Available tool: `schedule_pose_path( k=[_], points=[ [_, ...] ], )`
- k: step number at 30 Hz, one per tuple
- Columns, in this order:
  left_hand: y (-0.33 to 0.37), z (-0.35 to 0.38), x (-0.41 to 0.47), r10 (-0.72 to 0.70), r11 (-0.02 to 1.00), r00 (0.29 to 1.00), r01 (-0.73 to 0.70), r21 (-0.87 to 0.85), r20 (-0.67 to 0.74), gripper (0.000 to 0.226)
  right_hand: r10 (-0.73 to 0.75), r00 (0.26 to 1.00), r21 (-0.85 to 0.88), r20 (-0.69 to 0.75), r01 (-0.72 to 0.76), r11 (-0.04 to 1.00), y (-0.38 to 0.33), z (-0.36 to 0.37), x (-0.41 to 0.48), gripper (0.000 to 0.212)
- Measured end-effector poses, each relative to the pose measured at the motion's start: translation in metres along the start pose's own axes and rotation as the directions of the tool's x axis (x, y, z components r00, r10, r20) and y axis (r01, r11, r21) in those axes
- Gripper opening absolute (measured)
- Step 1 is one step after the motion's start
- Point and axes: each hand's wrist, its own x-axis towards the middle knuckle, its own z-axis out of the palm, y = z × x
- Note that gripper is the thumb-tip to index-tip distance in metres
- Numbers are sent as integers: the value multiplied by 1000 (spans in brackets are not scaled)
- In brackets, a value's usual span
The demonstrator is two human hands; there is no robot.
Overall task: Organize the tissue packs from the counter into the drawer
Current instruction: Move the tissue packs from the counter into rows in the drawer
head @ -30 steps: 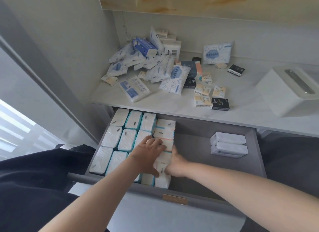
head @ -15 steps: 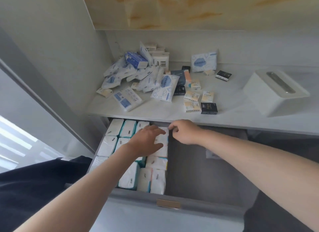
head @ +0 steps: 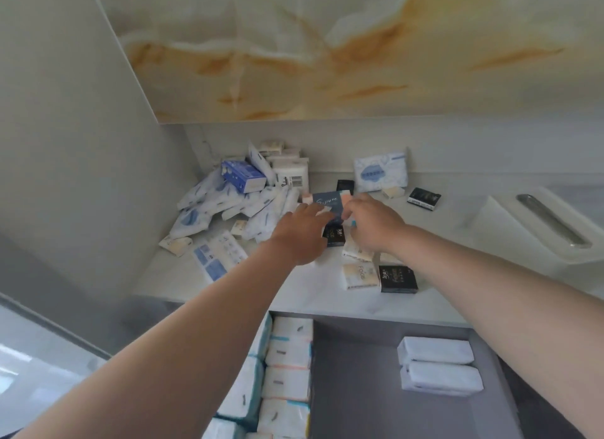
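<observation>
**Hands Relocated From Drawer to Counter**

Since the earlier frame, both hands had left the drawer point(head: 376, 389) at the lower centre and reached up to the counter point(head: 457, 223) at mid-frame. The left hand point(head: 302, 232) and right hand point(head: 372, 224) met at a dark blue tissue pack point(head: 330, 203), each touching one end. The left fingers lay extended over the pack's left edge; the right fingers curled at its right edge. Whether the pack was fully gripped could not be told.

A loose pile of blue-and-white packs point(head: 228, 203) lay at centre left of the frame. A black pack point(head: 397, 278) sat near the counter's front edge. In the drawer, white packs stood in rows point(head: 287, 357) at its left side, and two white packs point(head: 438, 363) lay well apart to the right. A white tissue box point(head: 536, 229) stood at right.
</observation>
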Motion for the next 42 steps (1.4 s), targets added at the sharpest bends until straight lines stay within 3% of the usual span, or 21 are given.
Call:
schedule_pose_path(
  k=[4,7,10,15,19,24,27,29,32,34,37,40,42],
  points=[
    [-14,20,18,15,976,998,-30,216,67,48,-60,998,-112,28,63,992,9,8,39,65],
    [-26,27,20,24,972,998,-10,233,-55,29,-50,993,-174,107,69,982,12,17,57,88],
    [-34,35,22,76,974,989,-47,221,-125,24,-8,989,-214,145,39,976,19,28,68,102],
    [-41,38,34,-28,999,989,25,-26,-145,27,-9,1000,-346,24,16,938,32,26,73,99],
    [-36,33,39,-77,985,975,43,-165,-206,56,-35,995,-230,-91,13,973,32,7,66,95],
    [-26,12,29,-49,978,960,-11,-211,-276,91,-170,975,-83,-141,159,984,15,-22,36,95],
    [-21,2,13,-24,960,953,-62,-272,-303,96,-277,955,-79,-104,270,960,-4,-32,9,91],
    [-17,-3,-4,-56,944,967,-30,-328,-250,97,-334,937,-76,-99,328,942,-15,-32,-10,88],
    [-15,-7,-38,-100,919,965,-4,-394,-242,91,-337,935,43,-107,343,938,-30,-29,-39,91],
    [-14,-7,-62,-120,907,949,-16,-421,-293,87,-271,961,186,-48,275,943,-43,-30,-60,102],
    [-9,-8,-100,-161,866,949,5,-500,-270,90,-79,990,418,118,23,908,-65,-29,-89,109],
    [-4,-5,-133,-167,864,958,29,-503,-231,91,21,965,660,263,-195,726,-81,-19,-109,67],
    [0,4,-154,-150,864,966,26,-502,-209,88,68,940,671,336,-289,682,-87,-11,-123,35]
  ],
)
